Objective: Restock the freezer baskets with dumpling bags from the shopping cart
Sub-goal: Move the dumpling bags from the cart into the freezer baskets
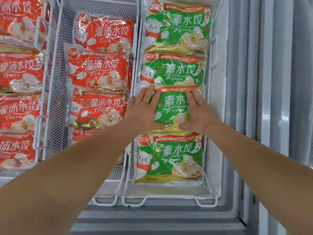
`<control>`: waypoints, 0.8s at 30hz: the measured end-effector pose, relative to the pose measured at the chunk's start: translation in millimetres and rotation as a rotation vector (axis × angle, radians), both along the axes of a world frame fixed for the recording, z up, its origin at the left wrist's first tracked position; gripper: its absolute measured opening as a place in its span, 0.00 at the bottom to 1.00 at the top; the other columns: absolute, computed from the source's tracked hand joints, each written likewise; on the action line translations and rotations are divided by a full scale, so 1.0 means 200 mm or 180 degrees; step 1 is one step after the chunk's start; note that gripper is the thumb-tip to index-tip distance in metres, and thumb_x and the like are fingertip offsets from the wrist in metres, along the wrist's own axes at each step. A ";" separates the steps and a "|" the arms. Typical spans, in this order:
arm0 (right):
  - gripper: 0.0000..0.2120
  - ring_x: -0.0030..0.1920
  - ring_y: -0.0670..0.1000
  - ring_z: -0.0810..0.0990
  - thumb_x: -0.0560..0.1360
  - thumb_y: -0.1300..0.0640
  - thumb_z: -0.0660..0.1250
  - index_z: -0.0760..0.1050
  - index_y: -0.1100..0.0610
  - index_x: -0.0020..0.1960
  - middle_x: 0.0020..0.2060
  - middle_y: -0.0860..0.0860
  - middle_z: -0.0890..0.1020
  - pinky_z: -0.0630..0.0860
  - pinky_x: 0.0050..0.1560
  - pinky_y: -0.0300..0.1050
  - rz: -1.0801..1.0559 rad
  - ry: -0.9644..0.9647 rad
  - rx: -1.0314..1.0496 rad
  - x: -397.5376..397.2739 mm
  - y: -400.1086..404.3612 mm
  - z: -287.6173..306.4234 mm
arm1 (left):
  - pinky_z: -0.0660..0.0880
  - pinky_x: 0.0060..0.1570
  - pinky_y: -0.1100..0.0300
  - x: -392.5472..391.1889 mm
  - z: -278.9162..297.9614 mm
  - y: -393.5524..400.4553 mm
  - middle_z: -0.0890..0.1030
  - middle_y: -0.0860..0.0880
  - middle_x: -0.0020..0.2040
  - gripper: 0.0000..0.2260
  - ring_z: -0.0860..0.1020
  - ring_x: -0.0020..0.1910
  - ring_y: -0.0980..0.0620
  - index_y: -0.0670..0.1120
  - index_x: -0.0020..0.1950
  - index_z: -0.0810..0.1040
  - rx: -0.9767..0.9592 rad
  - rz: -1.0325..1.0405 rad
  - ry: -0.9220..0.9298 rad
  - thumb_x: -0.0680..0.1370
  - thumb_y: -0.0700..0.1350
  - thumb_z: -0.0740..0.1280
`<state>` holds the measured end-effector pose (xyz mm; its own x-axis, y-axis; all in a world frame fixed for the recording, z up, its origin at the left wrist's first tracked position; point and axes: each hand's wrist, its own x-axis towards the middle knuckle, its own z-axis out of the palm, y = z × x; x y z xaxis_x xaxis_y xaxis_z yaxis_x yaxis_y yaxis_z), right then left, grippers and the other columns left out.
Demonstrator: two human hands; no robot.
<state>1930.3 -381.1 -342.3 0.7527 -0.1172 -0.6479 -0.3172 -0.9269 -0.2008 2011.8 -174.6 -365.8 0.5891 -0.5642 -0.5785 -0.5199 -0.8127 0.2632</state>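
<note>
A green dumpling bag (pixel 171 106) lies flat in the right-hand white wire basket (pixel 169 201), third in a row of green bags. My left hand (pixel 144 110) presses on its left side with fingers straight and spread. On the bag's right side rests my right hand (pixel 197 112), fingers also straight. Two more green bags (pixel 177 26) lie beyond it and one green bag (pixel 169 158) lies nearer to me. The shopping cart is out of view.
The middle wire basket (pixel 55 68) holds several red dumpling bags (pixel 100 70), lower down than the green ones. More red bags (pixel 18 75) fill the left basket. The freezer's frosted right wall (pixel 218 106) and grey rim (pixel 152 219) border the baskets.
</note>
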 end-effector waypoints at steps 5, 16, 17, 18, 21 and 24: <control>0.63 0.80 0.56 0.43 0.64 0.42 0.77 0.33 0.47 0.79 0.79 0.45 0.37 0.54 0.78 0.58 -0.0123 -0.0038 0.0011 0.01 0.00 0.01 | 0.43 0.76 0.41 0.01 0.03 -0.01 0.33 0.51 0.80 0.58 0.37 0.79 0.45 0.54 0.79 0.32 0.0052 0.0045 0.0058 0.66 0.71 0.70; 0.41 0.73 0.59 0.62 0.72 0.50 0.73 0.57 0.58 0.78 0.74 0.56 0.63 0.63 0.74 0.51 0.0178 -0.0708 0.0406 -0.24 0.21 0.25 | 0.62 0.72 0.50 -0.36 0.35 0.26 0.67 0.41 0.76 0.32 0.66 0.74 0.41 0.42 0.77 0.63 -0.0876 0.1351 -0.0135 0.78 0.56 0.67; 0.38 0.72 0.59 0.64 0.73 0.50 0.72 0.59 0.59 0.77 0.72 0.56 0.66 0.64 0.72 0.50 0.0246 -0.0753 0.0460 -0.27 0.23 0.29 | 0.65 0.70 0.51 -0.43 0.39 0.30 0.69 0.42 0.75 0.31 0.68 0.73 0.42 0.43 0.77 0.65 -0.0864 0.1576 -0.0141 0.79 0.55 0.67; 0.36 0.71 0.59 0.66 0.73 0.50 0.72 0.61 0.59 0.76 0.71 0.57 0.67 0.66 0.71 0.50 0.0334 -0.0782 0.0498 -0.30 0.27 0.32 | 0.67 0.69 0.52 -0.50 0.44 0.34 0.71 0.44 0.74 0.30 0.70 0.71 0.43 0.44 0.76 0.66 -0.0837 0.1833 -0.0189 0.79 0.55 0.67; 0.33 0.70 0.59 0.67 0.75 0.50 0.70 0.63 0.58 0.75 0.69 0.58 0.69 0.68 0.67 0.49 0.0615 -0.0774 0.0585 -0.41 0.37 0.42 | 0.69 0.64 0.57 -0.73 0.58 0.45 0.76 0.44 0.69 0.25 0.74 0.67 0.45 0.45 0.73 0.71 -0.0940 0.2478 -0.0393 0.79 0.52 0.68; 0.31 0.69 0.60 0.69 0.75 0.51 0.70 0.65 0.57 0.75 0.70 0.59 0.70 0.68 0.66 0.49 0.1001 -0.0873 0.0780 -0.53 0.52 0.51 | 0.70 0.61 0.57 -1.00 0.68 0.60 0.79 0.44 0.65 0.21 0.76 0.65 0.45 0.44 0.69 0.76 -0.1146 0.3029 -0.0646 0.78 0.49 0.69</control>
